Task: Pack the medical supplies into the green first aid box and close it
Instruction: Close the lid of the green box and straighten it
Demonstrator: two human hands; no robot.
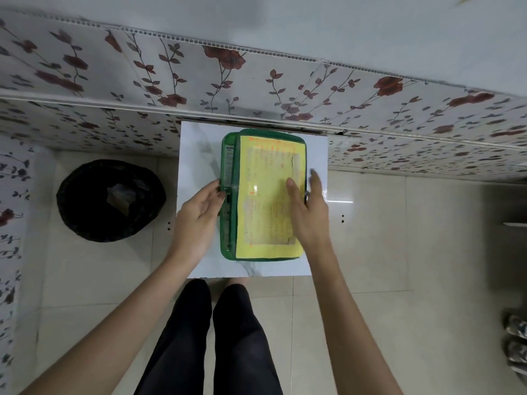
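Note:
The green first aid box point(228, 253) lies on a small white marble-look table point(196, 155). Its lid, with a large yellow printed label point(265, 218), is down over the box but sits a little off to the right. A strip of the inside shows along the left side, with a white labelled packet point(229, 158) in it. My left hand point(196, 212) is at the box's left edge, thumb and fingertips on the rim by the latch. My right hand point(308, 215) grips the lid's right side, thumb on the yellow label and fingers over the edge.
A black bin point(94, 212) lined with a black bag stands on the tiled floor left of the table. Flowered wall panels point(256, 81) run behind the table. My legs in black trousers point(225, 337) are at its front edge. Shoes point(517, 346) lie at far right.

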